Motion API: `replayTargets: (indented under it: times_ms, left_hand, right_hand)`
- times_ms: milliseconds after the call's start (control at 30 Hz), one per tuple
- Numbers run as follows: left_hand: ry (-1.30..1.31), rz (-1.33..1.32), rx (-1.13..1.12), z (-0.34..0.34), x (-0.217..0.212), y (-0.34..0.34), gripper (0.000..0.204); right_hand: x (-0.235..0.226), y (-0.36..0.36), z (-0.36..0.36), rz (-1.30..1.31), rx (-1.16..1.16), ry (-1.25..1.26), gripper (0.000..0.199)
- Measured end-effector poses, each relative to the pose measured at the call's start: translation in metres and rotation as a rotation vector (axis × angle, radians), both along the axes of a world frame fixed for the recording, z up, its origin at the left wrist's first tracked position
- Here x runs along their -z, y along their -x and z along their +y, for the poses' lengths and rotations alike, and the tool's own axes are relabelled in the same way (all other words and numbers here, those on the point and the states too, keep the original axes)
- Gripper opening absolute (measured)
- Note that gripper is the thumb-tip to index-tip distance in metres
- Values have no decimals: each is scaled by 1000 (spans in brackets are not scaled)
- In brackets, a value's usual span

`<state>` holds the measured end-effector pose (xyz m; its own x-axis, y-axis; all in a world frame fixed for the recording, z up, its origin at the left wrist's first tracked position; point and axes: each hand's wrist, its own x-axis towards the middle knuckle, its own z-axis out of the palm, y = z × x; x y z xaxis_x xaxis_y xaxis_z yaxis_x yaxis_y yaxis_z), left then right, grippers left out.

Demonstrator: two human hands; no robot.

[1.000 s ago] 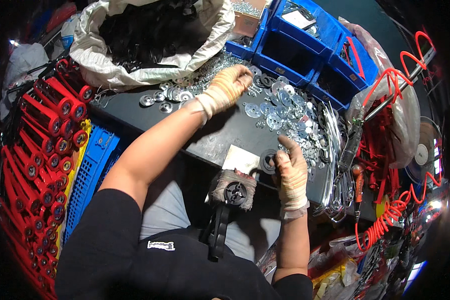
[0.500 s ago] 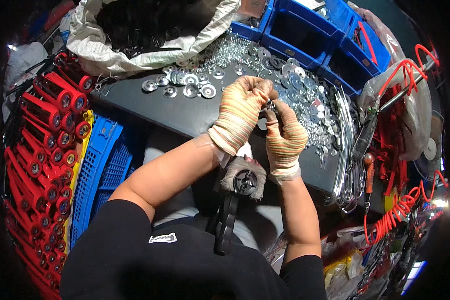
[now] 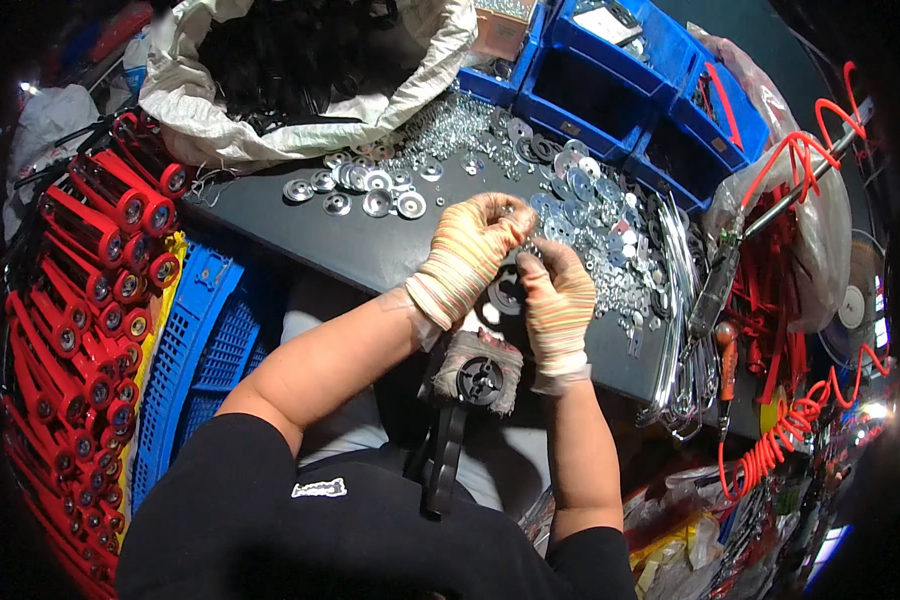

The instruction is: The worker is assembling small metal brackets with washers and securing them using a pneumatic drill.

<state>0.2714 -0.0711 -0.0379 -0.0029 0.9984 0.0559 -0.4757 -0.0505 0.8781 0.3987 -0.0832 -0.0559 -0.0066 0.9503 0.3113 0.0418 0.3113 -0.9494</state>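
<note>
My left hand (image 3: 467,258), in a striped knit glove, is closed in a pinch. My right hand (image 3: 559,312), gloved alike, pinches close beside it; small metal bits show at the fingertips, too small to name. Just under the fingers shows a shiny notched metal disc (image 3: 505,292); I cannot tell whether it is held. Nearer my body, a black part with a round spoked hub (image 3: 480,381) rests on a worn cloth-wrapped pad (image 3: 457,352), its black arm (image 3: 442,460) pointing toward me. Behind the hands, metal washers (image 3: 378,182) and loose small hardware lie on the dark table (image 3: 305,225).
A white sack (image 3: 195,110) of black parts stands at the back. Blue bins (image 3: 590,85) are at back right, with bent metal rods (image 3: 675,330) and an orange-handled screwdriver (image 3: 727,360) nearer. A red coiled hose (image 3: 770,455) hangs right. Red parts (image 3: 100,300) and blue crates (image 3: 185,360) fill the left.
Both hands have come slightly nearer my body and a little to the left, still pinched together. The notched disc now shows more fully below the fingers. The whole view has shifted slightly.
</note>
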Motion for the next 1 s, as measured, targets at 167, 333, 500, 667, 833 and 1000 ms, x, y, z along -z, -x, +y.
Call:
replayTargets:
  times_ms: [167,333,500,667,833,1000]
  left_hand:
    - [-191,583,11,48,-13,41,21]
    - [-448,1556,-364,120,-3,84,27]
    - [-108,1711,-65,142,-10,70,24]
    - [-215,1907,24,123,-1,76,20]
    - [-476,1391,-296,111,-6,63,25]
    - [-459,424,78,38,-20,39,33]
  right_hand:
    - [-22,-27,23,37,-60,357,33]
    - [-40,-24,100,-136,94,105,37]
    - [-76,-9,171,-361,200,30,52]
    - [-68,-5,84,-125,-115,271,32]
    - [-34,-34,22,129,-11,376,33]
    - [-42,-51,-36,140,90,477,28]
